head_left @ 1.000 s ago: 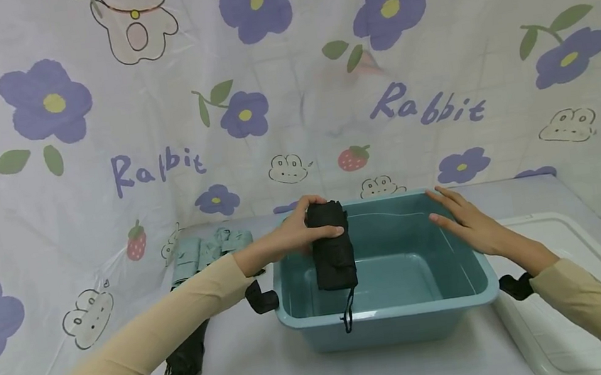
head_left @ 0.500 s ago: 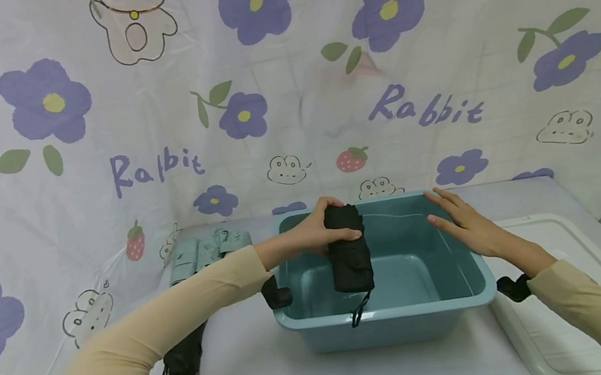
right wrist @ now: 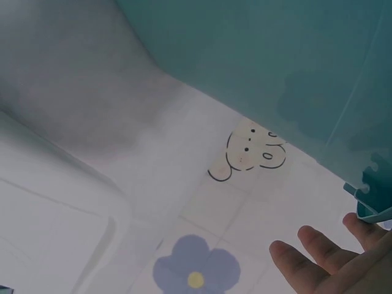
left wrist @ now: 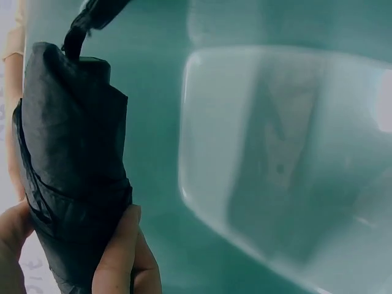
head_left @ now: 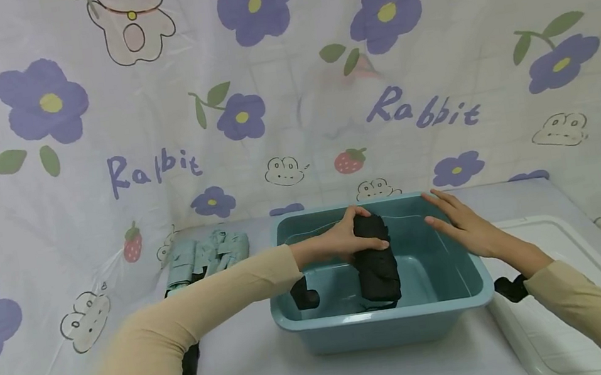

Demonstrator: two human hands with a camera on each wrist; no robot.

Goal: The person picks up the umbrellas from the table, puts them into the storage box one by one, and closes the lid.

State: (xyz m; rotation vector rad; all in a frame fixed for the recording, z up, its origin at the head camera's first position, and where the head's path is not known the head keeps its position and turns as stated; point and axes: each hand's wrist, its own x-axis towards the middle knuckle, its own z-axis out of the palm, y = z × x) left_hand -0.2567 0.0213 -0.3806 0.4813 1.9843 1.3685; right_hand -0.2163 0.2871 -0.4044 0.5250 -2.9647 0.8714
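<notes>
My left hand point(head_left: 344, 237) grips a folded black umbrella point(head_left: 378, 272) by its upper part, thumb on the near face and fingers behind. The umbrella stands almost upright inside the blue-green plastic tub point(head_left: 374, 315), right of its middle. In the left wrist view, fingers and thumb clasp the umbrella point(left wrist: 76, 153) on both sides, and its dark strap point(left wrist: 101, 15) trails from the far end. My right hand point(head_left: 468, 225) rests at the tub's right rim with fingers stretched out. The right wrist view shows those fingertips point(right wrist: 306, 236) under the rim's outer edge.
Several rolled pale-green umbrellas point(head_left: 206, 253) lie left of the tub, partly behind my left sleeve point(head_left: 209, 313). A black folded one point(head_left: 190, 367) pokes out below the sleeve. A white lid point(head_left: 554, 293) lies to the right. Behind hangs a flowered curtain point(head_left: 287, 88).
The left hand has carried the black umbrella rightward and down, from the tub's left side to right of its middle. The strap has dropped inside the rim. The right hand stays at the rim.
</notes>
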